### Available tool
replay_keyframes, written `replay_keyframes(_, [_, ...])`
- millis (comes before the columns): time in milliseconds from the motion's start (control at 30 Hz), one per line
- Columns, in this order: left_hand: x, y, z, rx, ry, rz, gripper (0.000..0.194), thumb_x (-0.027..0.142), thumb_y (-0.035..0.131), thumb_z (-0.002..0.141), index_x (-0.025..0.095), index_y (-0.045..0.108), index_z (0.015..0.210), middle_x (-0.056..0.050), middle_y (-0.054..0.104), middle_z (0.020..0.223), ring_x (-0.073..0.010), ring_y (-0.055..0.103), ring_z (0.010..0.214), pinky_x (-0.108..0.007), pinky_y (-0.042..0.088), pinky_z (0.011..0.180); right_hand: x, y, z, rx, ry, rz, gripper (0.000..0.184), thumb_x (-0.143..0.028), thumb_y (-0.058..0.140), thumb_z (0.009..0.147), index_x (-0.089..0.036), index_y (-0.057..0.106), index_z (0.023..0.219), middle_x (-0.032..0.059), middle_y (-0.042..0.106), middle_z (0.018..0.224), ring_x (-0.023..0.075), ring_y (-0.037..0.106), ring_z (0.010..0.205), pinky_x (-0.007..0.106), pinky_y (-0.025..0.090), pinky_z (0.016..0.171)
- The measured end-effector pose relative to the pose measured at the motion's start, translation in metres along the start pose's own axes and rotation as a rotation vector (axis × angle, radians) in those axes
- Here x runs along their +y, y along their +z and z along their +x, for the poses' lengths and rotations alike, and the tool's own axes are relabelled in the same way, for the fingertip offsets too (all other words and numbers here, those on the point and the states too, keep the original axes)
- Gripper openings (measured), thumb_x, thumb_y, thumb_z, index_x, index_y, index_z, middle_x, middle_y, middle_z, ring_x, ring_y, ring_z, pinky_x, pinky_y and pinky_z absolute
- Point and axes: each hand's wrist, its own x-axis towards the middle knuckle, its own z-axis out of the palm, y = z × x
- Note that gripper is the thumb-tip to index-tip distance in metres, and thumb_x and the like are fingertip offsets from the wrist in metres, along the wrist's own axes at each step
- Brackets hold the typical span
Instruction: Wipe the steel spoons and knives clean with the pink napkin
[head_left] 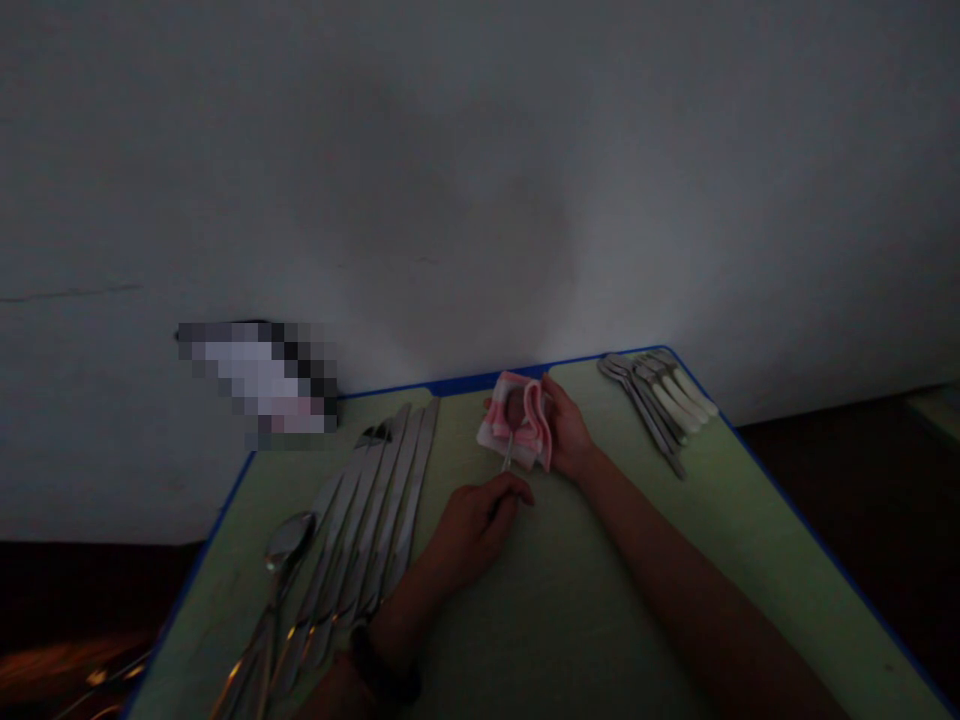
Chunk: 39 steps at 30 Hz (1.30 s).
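Observation:
Near the middle of the table, my left hand (484, 515) is closed around the handle of a spoon (514, 408), whose bowl points away from me. The bowl rests against a folded pink and white cloth (534, 398). My right hand (570, 430) grips that cloth from its right side, its fingers partly hidden behind the folds. Left of my left hand lie several long metal utensils (375, 490) side by side, with a large spoon (289, 540) among them. Past my right hand is a group of smaller spoons (637, 400), some with white handles (679, 405).
The green table (585, 620) has a blue rim and its far edge meets a grey wall (480, 180). A blurred-out object (259, 380) leans on the wall at the back left corner. Dark floor (847, 490) shows beyond the right edge. The light is dim.

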Motion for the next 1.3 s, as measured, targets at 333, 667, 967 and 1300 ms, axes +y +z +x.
replay_keyframes(333, [-0.0032, 0.0022, 0.0001, 0.011, -0.002, 0.006, 0.025, 0.017, 0.039, 0.087, 0.019, 0.063, 0.09, 0.002, 0.063, 0.071, -0.0121, 0.057, 0.062, -0.022, 0.039, 0.062, -0.0006, 0.004, -0.001, 0.026, 0.012, 0.002, 0.045, -0.044, 0.03, 0.091, -0.012, 0.061, 0.1, 0.0096, 0.07, 0.077, 0.0231, 0.066, 0.084, 0.04, 0.052, 0.08])
replay_keyframes(667, [0.0006, 0.0001, 0.001, -0.003, -0.006, 0.001, 0.025, 0.018, 0.038, 0.087, 0.018, 0.063, 0.088, 0.001, 0.063, 0.071, -0.0124, 0.057, 0.062, -0.023, 0.039, 0.062, -0.0004, 0.0025, 0.0005, 0.027, 0.025, 0.008, 0.043, -0.044, 0.032, 0.09, -0.014, 0.061, 0.099, 0.0097, 0.07, 0.078, 0.0234, 0.066, 0.082, 0.041, 0.052, 0.079])
replay_keyframes(967, [-0.0031, 0.0022, 0.0005, 0.005, 0.005, 0.0, 0.024, 0.017, 0.038, 0.087, 0.019, 0.062, 0.09, 0.002, 0.063, 0.073, -0.012, 0.058, 0.064, -0.022, 0.039, 0.063, -0.0011, 0.0032, -0.0001, 0.02, 0.019, -0.045, 0.044, -0.047, 0.036, 0.087, -0.013, 0.062, 0.098, 0.0097, 0.07, 0.079, 0.0233, 0.066, 0.08, 0.039, 0.052, 0.077])
replay_keyframes(1300, [0.0006, 0.0021, 0.0002, 0.065, -0.044, -0.019, 0.021, 0.021, 0.039, 0.09, 0.02, 0.058, 0.097, 0.002, 0.063, 0.076, -0.0121, 0.056, 0.063, -0.022, 0.04, 0.063, -0.0034, -0.0033, -0.0015, 0.032, 0.022, 0.008, 0.049, -0.051, 0.034, 0.088, -0.013, 0.061, 0.103, 0.0103, 0.07, 0.081, 0.024, 0.066, 0.083, 0.042, 0.052, 0.081])
